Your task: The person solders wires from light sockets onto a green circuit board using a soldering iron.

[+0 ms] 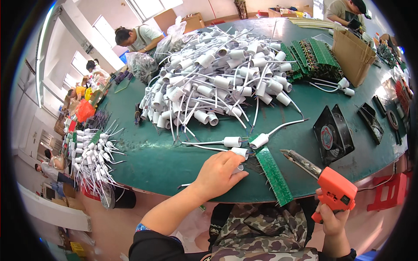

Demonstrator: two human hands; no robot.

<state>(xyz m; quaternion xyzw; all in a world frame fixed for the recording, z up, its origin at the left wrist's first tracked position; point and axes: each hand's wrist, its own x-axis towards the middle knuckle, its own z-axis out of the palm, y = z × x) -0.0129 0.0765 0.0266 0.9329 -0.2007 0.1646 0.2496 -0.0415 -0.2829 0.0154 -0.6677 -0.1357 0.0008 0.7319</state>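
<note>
My left hand point(217, 172) is closed around a white lamp holder point(240, 152) with a white cable, beside a long green circuit board point(274, 177). Part of another white piece shows under its thumb. The board lies slanted toward the table's near edge, and thin wires stick out along its left side. At its far end rest two more white parts, one lamp holder point(260, 140) touching the board and another point(232, 142) just left of it. My right hand point(333, 217) grips the handle of an orange soldering gun point(337, 188). Its metal tip points left, above the board and apart from it.
A big heap of white lamp holders point(209, 89) covers the table's middle, with a smaller pile point(93, 152) at left. Stacked green boards point(320, 54) and a cardboard box point(353, 56) stand far right. A black fan point(334, 135) is right of the soldering tip. Several people work around.
</note>
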